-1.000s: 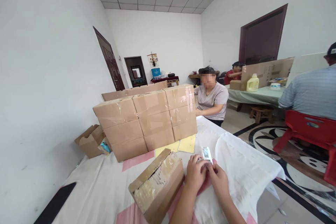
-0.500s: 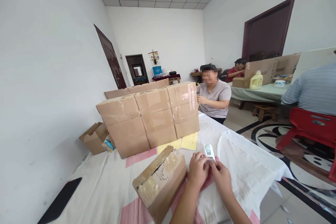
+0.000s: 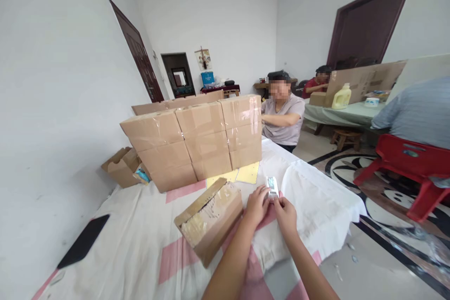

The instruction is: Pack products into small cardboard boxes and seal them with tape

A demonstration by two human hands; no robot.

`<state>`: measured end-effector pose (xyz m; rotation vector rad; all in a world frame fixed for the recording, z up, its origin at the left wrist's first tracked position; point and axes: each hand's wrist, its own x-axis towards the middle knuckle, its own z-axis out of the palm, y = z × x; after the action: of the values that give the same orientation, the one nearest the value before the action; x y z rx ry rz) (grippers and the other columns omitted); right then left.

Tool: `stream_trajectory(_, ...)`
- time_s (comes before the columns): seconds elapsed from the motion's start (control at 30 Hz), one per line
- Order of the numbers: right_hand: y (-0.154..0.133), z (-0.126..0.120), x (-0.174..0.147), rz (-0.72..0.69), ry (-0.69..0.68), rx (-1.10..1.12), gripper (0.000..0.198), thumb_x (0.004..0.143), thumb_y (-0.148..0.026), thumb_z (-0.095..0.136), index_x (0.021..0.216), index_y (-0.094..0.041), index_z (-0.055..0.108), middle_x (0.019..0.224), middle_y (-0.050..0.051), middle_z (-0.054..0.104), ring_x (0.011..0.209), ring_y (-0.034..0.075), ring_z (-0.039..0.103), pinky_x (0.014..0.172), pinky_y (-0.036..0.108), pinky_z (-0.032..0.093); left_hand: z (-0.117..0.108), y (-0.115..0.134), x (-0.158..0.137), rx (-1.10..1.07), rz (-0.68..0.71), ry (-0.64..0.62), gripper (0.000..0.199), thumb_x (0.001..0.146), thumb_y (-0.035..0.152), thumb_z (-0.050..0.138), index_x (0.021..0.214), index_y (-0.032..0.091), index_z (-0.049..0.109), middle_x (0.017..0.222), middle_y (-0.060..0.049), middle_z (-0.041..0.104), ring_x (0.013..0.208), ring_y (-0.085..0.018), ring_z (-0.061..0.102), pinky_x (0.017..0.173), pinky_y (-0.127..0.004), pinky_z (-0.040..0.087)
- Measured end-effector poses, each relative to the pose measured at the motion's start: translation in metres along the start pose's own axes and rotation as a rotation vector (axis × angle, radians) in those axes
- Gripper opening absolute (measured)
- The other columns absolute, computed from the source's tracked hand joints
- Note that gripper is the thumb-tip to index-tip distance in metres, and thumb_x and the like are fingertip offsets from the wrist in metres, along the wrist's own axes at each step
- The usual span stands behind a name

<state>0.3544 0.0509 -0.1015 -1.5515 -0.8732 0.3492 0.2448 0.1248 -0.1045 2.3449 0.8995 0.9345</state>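
Note:
A small white object with a grey-green panel on its face [image 3: 272, 184] is held between my two hands over the cloth. My left hand [image 3: 257, 203] grips its left side with bent fingers. At its lower end, my right hand [image 3: 286, 213] pinches it between thumb and fingers. What the panel shows is too small to read. Just left of my left hand lies a taped cardboard box [image 3: 214, 213], its top flap edge torn and slightly gaping.
Stacked cardboard boxes [image 3: 197, 143] stand across the table before me. An open carton [image 3: 121, 168] sits at the left, a black flat object [image 3: 84, 241] nearer. A co-worker [image 3: 284, 119] sits beyond the table. A red chair [image 3: 411, 164] stands at right.
The view has tipped downward. My hands show more of the white object, with my right fingers at its lower end. The co-worker opposite has shifted their arm.

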Motion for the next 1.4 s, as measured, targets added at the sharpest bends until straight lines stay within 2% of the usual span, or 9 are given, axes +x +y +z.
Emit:
stream_trajectory(0.3, 0.004, 0.003, 0.000, 0.092, -0.042, 0.022, 0.039, 0.084, -0.054, 0.056, 0.066, -0.020, 0.052, 0.063, -0.001, 0.055, 0.064, 0.015, 0.047, 0.063, 0.028, 0.038, 0.003, -0.005, 0.003, 0.008, -0.064, -0.078, 0.037, 0.100, 0.021, 0.048, 0.136, 0.025, 0.055, 0.145, -0.008, 0.054, 0.131, -0.025, 0.053, 0.111, -0.044, 0.043)
stream_trajectory(0.5, -0.008, -0.002, 0.000, 0.184, -0.047, 0.052, 0.030, 0.083, -0.040, 0.061, 0.064, -0.019, 0.051, 0.061, -0.003, 0.052, 0.063, 0.012, 0.045, 0.061, 0.026, 0.038, 0.003, -0.010, 0.005, -0.023, -0.090, -0.091, 0.025, 0.102, 0.023, 0.049, 0.124, 0.026, 0.059, 0.124, -0.005, 0.060, 0.116, -0.024, 0.061, 0.101, -0.042, 0.047)
stream_trajectory(0.63, -0.015, -0.002, 0.004, 0.259, -0.045, 0.079, 0.030, 0.080, -0.037, 0.067, 0.062, -0.019, 0.051, 0.061, -0.002, 0.056, 0.064, 0.013, 0.050, 0.062, 0.026, 0.041, 0.004, -0.013, 0.006, -0.057, -0.105, -0.088, 0.021, 0.103, 0.026, 0.048, 0.121, 0.025, 0.059, 0.120, -0.006, 0.059, 0.115, -0.025, 0.060, 0.101, -0.044, 0.045)
stream_trajectory(0.83, -0.015, 0.002, 0.007, 0.334, -0.049, 0.141, 0.033, 0.075, -0.043, 0.075, 0.061, -0.021, 0.054, 0.068, 0.003, 0.066, 0.070, 0.019, 0.063, 0.068, 0.030, 0.051, 0.001, -0.012, 0.005, -0.105, -0.121, -0.092, 0.022, 0.099, 0.021, 0.054, 0.120, 0.026, 0.061, 0.118, -0.006, 0.058, 0.110, -0.023, 0.059, 0.099, -0.039, 0.044)
stream_trajectory(1.07, -0.010, 0.011, -0.003, 0.294, 0.022, 0.112, 0.033, 0.074, -0.041, 0.074, 0.060, -0.021, 0.052, 0.071, 0.000, 0.067, 0.075, 0.017, 0.064, 0.069, 0.027, 0.049, 0.008, -0.018, 0.004, -0.128, -0.122, -0.068, 0.027, 0.096, 0.021, 0.057, 0.121, 0.028, 0.062, 0.118, -0.006, 0.058, 0.107, -0.023, 0.058, 0.097, -0.039, 0.042)
stream_trajectory(1.23, -0.005, 0.011, -0.001, 0.264, 0.005, 0.005, 0.028, 0.078, -0.039, 0.072, 0.063, -0.020, 0.056, 0.070, 0.000, 0.066, 0.073, 0.016, 0.062, 0.070, 0.028, 0.048, 0.014, -0.022, 0.004, -0.138, -0.102, -0.047, 0.025, 0.095, 0.023, 0.058, 0.119, 0.028, 0.063, 0.115, -0.006, 0.058, 0.103, -0.023, 0.057, 0.096, -0.040, 0.041)
stream_trajectory(1.4, -0.004, 0.005, 0.005, 0.267, -0.067, -0.123, 0.028, 0.078, -0.034, 0.073, 0.061, -0.020, 0.054, 0.056, -0.003, 0.056, 0.056, 0.012, 0.049, 0.055, 0.026, 0.038, 0.016, -0.024, 0.003, -0.138, -0.090, -0.028, 0.024, 0.095, 0.023, 0.059, 0.118, 0.028, 0.063, 0.114, -0.006, 0.058, 0.103, -0.024, 0.057, 0.097, -0.042, 0.039)
